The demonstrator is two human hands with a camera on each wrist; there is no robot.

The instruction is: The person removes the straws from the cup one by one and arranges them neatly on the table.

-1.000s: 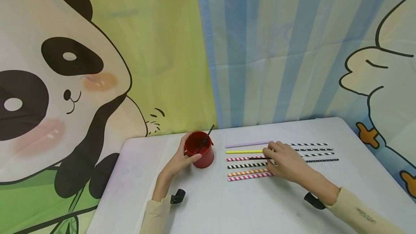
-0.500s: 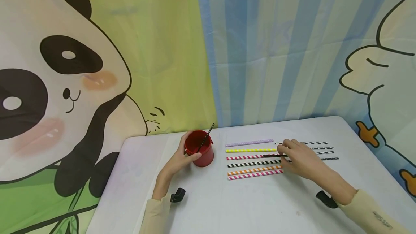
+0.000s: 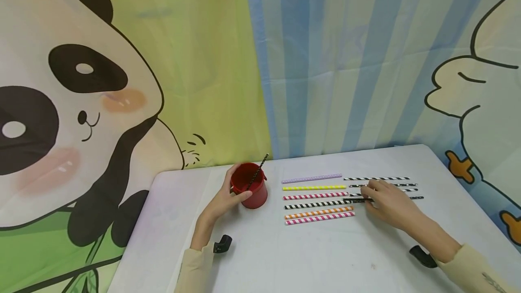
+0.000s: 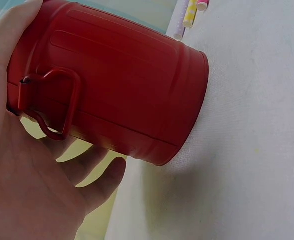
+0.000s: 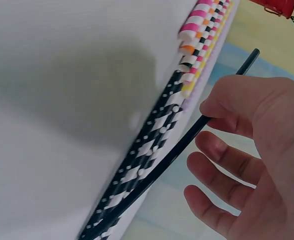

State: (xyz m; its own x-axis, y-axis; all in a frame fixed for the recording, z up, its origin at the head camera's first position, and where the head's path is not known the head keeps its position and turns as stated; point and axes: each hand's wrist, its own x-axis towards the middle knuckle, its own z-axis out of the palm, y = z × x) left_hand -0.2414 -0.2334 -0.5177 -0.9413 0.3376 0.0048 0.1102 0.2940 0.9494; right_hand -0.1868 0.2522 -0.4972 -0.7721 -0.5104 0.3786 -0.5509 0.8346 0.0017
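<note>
My left hand (image 3: 223, 200) holds a small red bucket (image 3: 255, 198), thumb at its near side and fingers round the far side. The left wrist view shows the bucket's wire handle loop (image 4: 67, 102) beside the palm. A black straw with white dots (image 3: 258, 173) leans inside the bucket, its top above the rim. Over the right-hand row of straws, my right hand (image 3: 388, 202) pinches a thin, plain black straw (image 5: 174, 150) between thumb and index finger. The other fingers are loosely bent. Below it lie black-and-white striped and dotted straws (image 3: 376, 178), partly hidden by the hand.
Left of the right hand lies a row of paper straws: purple (image 3: 311, 178), yellow (image 3: 314, 188), pink-striped (image 3: 315, 196), black-striped (image 3: 317, 205), orange-striped (image 3: 319, 213) and another pink-striped one. A white table (image 3: 317, 257) bears everything; a printed curtain (image 3: 215, 80) hangs behind.
My right hand has moved right with the thin black straw, from over the left row to over the right row, uncovering the left row's ends. The left hand and bucket stay put.
</note>
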